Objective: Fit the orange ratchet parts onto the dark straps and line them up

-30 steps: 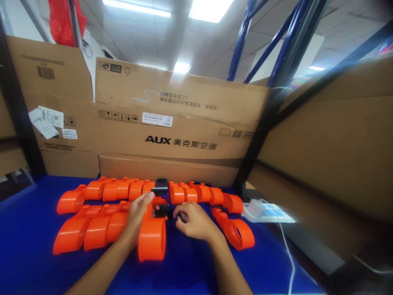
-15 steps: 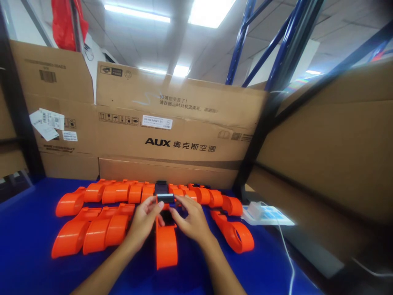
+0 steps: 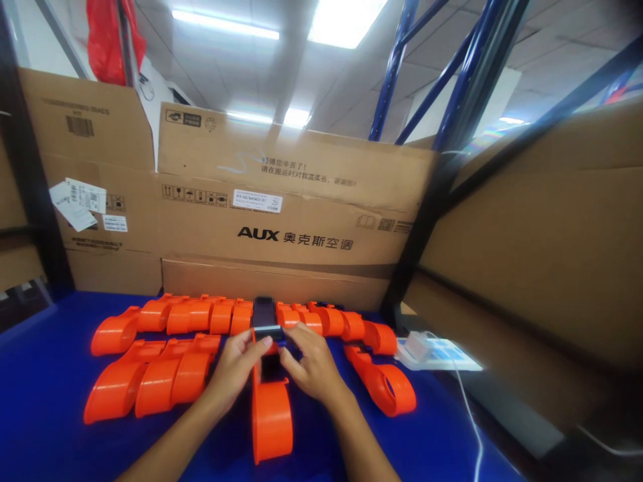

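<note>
In the middle of the blue table, an orange tape dispenser [image 3: 272, 422] points its round loop toward me. At its far end is a dark head [image 3: 268, 333] with a pale toothed edge. My left hand [image 3: 236, 358] pinches the left side of that end, thumb on top just below the dark head. My right hand [image 3: 311, 358] is at the right side, its bent fingers and thumb closed around the head's edge. A small dark blue bit shows there, partly hidden by the fingers. Just beyond the hands stands a dark ribbed piece [image 3: 264, 311].
Several more orange tape dispensers [image 3: 113, 391] stand in rows to the left and along the back. One dispenser [image 3: 394, 388] lies at the right. A white power strip [image 3: 452, 355] with a plug and cable is at the right edge. Cardboard [image 3: 296, 201] walls the back.
The held tape dispenser has tipped and come slightly nearer to me, its toothed head a little lower. Both hands keep their hold, with the right fingers shifted slightly.
</note>
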Tool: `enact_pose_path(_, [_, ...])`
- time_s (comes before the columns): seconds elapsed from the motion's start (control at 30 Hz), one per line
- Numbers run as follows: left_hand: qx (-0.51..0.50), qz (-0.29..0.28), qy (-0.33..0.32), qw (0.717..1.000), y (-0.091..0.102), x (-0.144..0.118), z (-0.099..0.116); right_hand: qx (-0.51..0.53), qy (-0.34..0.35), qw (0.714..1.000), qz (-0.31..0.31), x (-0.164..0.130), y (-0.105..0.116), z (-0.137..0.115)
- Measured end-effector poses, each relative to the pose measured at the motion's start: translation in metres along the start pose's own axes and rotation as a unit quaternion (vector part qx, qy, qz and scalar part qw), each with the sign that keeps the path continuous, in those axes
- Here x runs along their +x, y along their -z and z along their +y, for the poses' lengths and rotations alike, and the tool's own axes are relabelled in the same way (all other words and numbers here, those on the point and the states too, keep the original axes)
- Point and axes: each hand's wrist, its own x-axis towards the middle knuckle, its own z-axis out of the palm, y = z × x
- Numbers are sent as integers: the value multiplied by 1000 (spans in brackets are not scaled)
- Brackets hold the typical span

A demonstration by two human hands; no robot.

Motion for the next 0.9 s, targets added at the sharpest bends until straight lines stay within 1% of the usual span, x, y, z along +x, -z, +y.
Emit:
enact_pose_path(0.17, [26, -13, -19, 999, 4, 1, -5, 9, -3, 1000, -5, 0, 0, 1])
enact_pose_path(0.3, [31, -6, -5, 999, 9, 4, -16, 12, -1, 1000, 8, -1, -1, 3])
enact_pose_path(0.37, [-4, 8, 5, 1000, 10, 5, -19, 4, 2, 1000, 21, -2, -2, 5])
enact_pose_path(0.43, [-56, 34, 16, 998, 9, 7, -20, -12, 7, 1000, 27, -2, -3, 5])
enact_pose_path(0.53, [-120, 74, 31, 989, 8, 8, -17, -34, 24, 999, 23, -2, -4, 4])
enact_pose_path(0.6, [-142, 86, 35, 985, 7, 9, -14, -44, 38, 998, 19, -1, -6, 3])
enact_pose_path(0.73, [-160, 64, 52, 984, 5, 8, -11, -69, 50, 996, 25, 0, -10, 5])
enact_pose_path(0.8, [-153, 56, 66, 985, 5, 7, -11, -87, 48, 995, 32, 0, -13, 6])
enact_pose_path(0.9, [-132, 47, 69, 988, 5, 7, -11, -110, 39, 993, 32, -2, -18, 8])
